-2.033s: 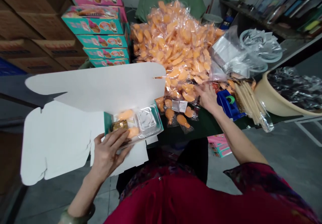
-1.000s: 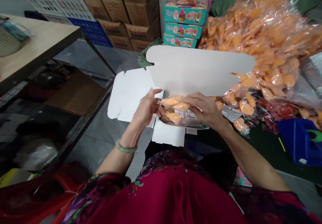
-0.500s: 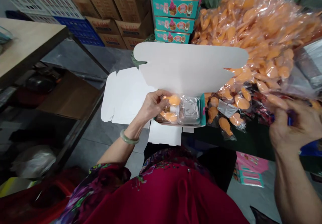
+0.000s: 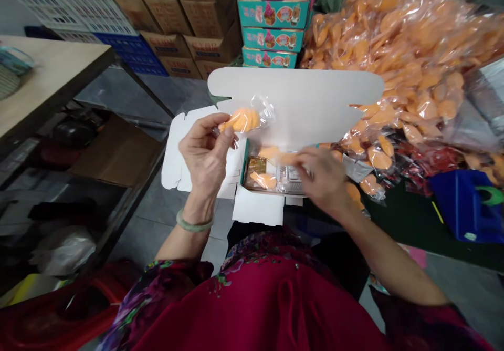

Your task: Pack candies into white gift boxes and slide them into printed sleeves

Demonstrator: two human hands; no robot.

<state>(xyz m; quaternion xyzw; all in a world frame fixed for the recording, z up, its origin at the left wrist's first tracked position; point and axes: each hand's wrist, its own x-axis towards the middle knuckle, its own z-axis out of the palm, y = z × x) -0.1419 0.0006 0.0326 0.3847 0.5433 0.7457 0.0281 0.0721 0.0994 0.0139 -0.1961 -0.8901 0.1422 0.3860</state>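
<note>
My left hand (image 4: 207, 154) is raised left of the open carton's lid, fingers pinched on one end of an orange spoon-shaped piece in a clear bag (image 4: 244, 120). Over the carton (image 4: 258, 207) my right hand (image 4: 325, 177) is closed on another orange spoon-shaped piece (image 4: 289, 158), smeared by motion. Inside the carton, at the left, lie a wrapped orange piece (image 4: 264, 181) and a gold-brown packet (image 4: 257, 165). A clear plastic case (image 4: 289, 177) sits to their right, partly covered by my right hand.
A large heap of bagged orange pieces (image 4: 409, 41) rises at the right. Below it are a blue tape dispenser (image 4: 457, 204) and red packets (image 4: 452, 164). Teal printed cartons (image 4: 271, 38) stack behind the lid (image 4: 315, 96). A wooden table (image 4: 51, 72) stands at the left.
My left hand has lifted out of the carton, up and left, with a bagged orange piece. My right hand has swung left from the heap to above the carton, carrying an orange piece.
</note>
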